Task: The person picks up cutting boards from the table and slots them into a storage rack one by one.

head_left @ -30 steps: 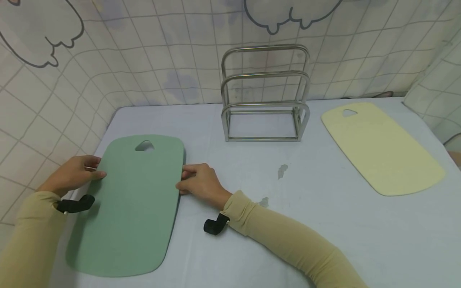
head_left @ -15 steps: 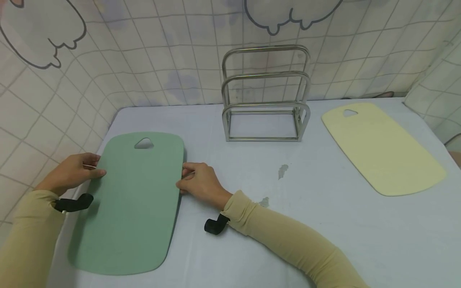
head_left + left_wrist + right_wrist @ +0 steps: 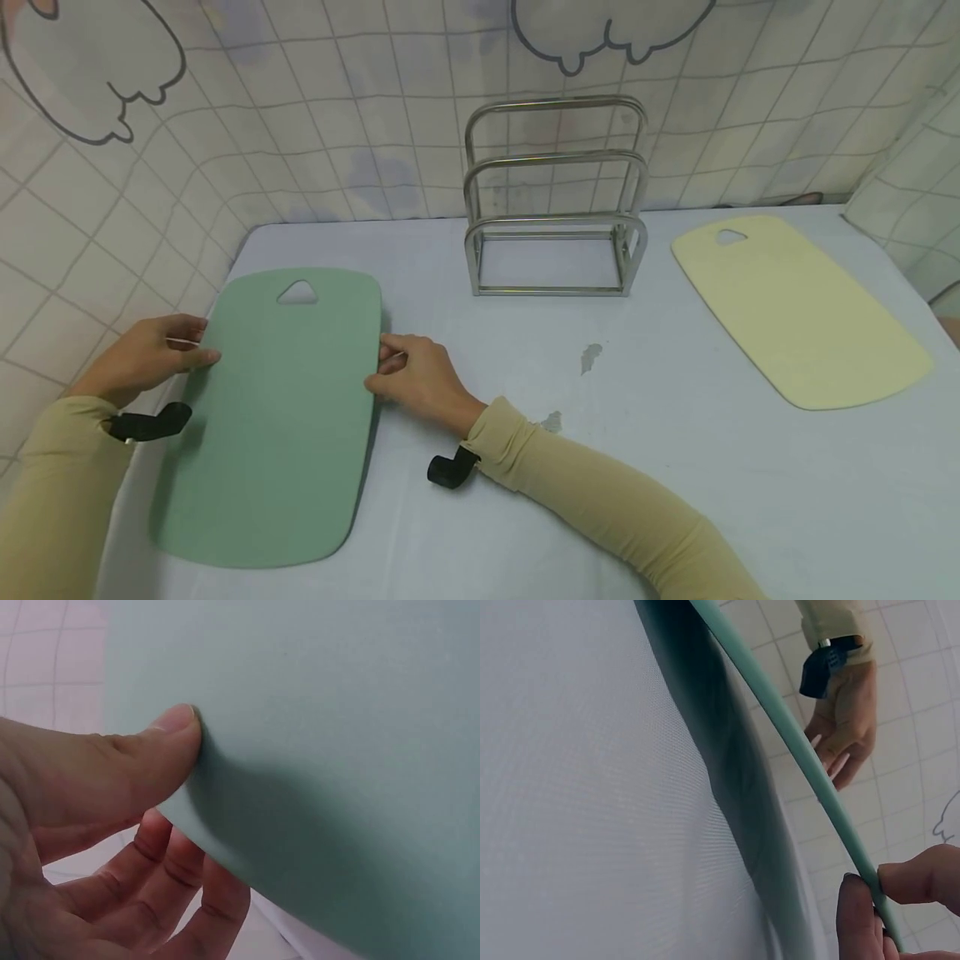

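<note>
A green cutting board (image 3: 273, 425) with a handle hole at its far end is on the left of the table. My left hand (image 3: 153, 354) pinches its left edge, thumb on top and fingers underneath, as the left wrist view shows with the left hand (image 3: 127, 802) close up. On the opposite edge my right hand (image 3: 423, 375) pinches the board between thumb and fingers. In the right wrist view the board (image 3: 802, 761) is edge-on, its far end raised off the cloth, with the right hand (image 3: 922, 885) at the lower right.
A metal rack (image 3: 555, 221) with several upright loops stands at the back middle. A pale yellow cutting board (image 3: 798, 317) lies flat on the right. White cloth covers the table (image 3: 600, 517), and a grid-patterned curtain (image 3: 360, 125) hangs behind it.
The far end of the green cutting board has risen a little, and its near edge has shifted slightly away and to the right. Both hands keep their hold on its sides.
</note>
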A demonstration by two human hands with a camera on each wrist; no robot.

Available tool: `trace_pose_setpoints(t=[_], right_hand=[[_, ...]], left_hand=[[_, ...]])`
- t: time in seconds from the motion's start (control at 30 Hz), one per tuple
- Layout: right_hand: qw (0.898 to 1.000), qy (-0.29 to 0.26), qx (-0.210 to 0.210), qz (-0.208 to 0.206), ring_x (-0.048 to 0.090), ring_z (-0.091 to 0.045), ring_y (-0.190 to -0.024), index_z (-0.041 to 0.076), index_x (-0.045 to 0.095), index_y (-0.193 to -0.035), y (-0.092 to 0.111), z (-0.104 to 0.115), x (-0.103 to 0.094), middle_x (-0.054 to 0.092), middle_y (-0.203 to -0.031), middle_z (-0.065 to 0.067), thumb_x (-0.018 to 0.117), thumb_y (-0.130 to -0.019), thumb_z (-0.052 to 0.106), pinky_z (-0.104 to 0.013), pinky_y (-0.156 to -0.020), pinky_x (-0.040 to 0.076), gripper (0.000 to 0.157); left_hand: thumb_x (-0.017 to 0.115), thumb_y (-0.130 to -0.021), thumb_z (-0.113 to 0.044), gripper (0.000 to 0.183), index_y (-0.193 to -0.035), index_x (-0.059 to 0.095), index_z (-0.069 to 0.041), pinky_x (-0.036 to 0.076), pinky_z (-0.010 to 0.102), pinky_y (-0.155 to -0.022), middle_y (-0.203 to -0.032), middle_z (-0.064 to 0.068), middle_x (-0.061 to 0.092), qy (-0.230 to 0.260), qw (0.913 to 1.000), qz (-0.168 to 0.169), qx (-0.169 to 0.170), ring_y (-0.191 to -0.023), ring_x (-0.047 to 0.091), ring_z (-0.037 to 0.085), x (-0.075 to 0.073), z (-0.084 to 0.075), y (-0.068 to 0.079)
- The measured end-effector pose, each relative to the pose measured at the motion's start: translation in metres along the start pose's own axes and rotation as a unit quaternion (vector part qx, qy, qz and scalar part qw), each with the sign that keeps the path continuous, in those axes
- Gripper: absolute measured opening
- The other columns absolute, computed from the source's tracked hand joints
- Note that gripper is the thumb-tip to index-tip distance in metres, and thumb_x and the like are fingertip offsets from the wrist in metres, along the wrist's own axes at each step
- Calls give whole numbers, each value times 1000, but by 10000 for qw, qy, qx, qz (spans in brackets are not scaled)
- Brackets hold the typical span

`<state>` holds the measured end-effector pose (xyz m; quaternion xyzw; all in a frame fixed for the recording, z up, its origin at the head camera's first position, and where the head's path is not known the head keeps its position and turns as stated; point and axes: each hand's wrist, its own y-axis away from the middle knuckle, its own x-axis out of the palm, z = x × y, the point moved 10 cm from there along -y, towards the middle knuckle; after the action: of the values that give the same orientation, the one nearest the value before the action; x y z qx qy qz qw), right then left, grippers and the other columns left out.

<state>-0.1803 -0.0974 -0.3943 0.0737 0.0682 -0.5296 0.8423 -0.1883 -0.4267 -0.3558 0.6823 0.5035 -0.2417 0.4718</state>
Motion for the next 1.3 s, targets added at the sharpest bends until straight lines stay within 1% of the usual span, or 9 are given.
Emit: trace_pose_setpoints(t=[0.1, 0.27, 0.43, 0.53, 0.67, 0.73, 1.0, 1.1, 1.3], right_hand=[[10000, -6, -78, -21, 73, -15, -103, 0, 56, -145, 0, 3, -1, 70, -119, -8, 76, -83, 10, -13, -74, 52, 66], [9998, -147, -102, -73, 73, -18, -105, 0, 56, -145, -1, 5, -4, 69, -121, -9, 76, -82, 8, -12, -74, 51, 67], [9996, -229, -24, -152, 73, -17, -105, 3, 56, -147, -2, 4, -6, 69, -121, -8, 77, -82, 7, -14, -78, 52, 68], [9995, -245, -1, -202, 71, -12, -101, 6, 57, -146, -3, 5, -7, 70, -119, -7, 79, -82, 6, -14, -80, 52, 67], [9994, -289, -70, -203, 70, -10, -99, 7, 56, -146, -3, 8, -9, 70, -118, -7, 79, -82, 6, -15, -79, 52, 68], [9993, -282, -129, -204, 71, -12, -101, 8, 56, -147, -4, 10, -11, 70, -119, -7, 79, -83, 6, -15, -80, 52, 68], [9996, -71, -211, -166, 71, -14, -105, 11, 52, -152, -4, 14, -13, 69, -123, -5, 78, -85, 10, -15, -77, 50, 72], [9997, -94, -205, -97, 70, -14, -106, 11, 50, -153, -4, 15, -11, 67, -124, -4, 80, -83, 10, -14, -76, 50, 76], [9994, -14, -349, -10, 69, -13, -108, 11, 47, -155, -3, 20, -11, 63, -125, -1, 81, -81, 9, -15, -73, 49, 82]], left_hand=[[61, -104, -38, 83, -156, 23, 14, 38, 76, -104, -152, 43, 35, -21, 10000, -22, 21, -138, 37, 61, -2, -2, 3], [62, -104, -37, 82, -157, 23, 12, 39, 73, -104, -154, 40, 34, 21, 10000, -46, 76, -138, 39, 59, -2, -4, 6], [62, -104, -36, 81, -157, 23, 12, 42, 68, -102, -153, 38, 35, 63, 9999, -107, 72, -137, 40, 56, -4, -4, 7], [62, -104, -35, 81, -157, 22, 13, 43, 67, -102, -152, 38, 35, 34, 9999, -118, 76, -137, 40, 56, -6, -5, 8], [62, -104, -35, 83, -157, 21, 13, 42, 67, -102, -152, 39, 35, 41, 9999, -122, 71, -137, 40, 56, -8, -7, 9], [62, -104, -35, 84, -157, 20, 13, 42, 66, -103, -151, 39, 35, 32, 9999, -135, 78, -137, 40, 56, -9, -9, 9], [64, -103, -34, 85, -157, 19, 14, 39, 69, -105, -150, 40, 37, 44, 9996, -250, 93, -138, 39, 57, -12, -13, 11], [64, -103, -32, 84, -157, 19, 15, 38, 71, -105, -150, 41, 36, 63, 9995, -291, 70, -138, 38, 58, -12, -13, 12], [63, -103, -27, 81, -156, 19, 16, 37, 74, -105, -150, 42, 35, 120, 9991, -393, 86, -137, 37, 59, -14, -14, 14]])
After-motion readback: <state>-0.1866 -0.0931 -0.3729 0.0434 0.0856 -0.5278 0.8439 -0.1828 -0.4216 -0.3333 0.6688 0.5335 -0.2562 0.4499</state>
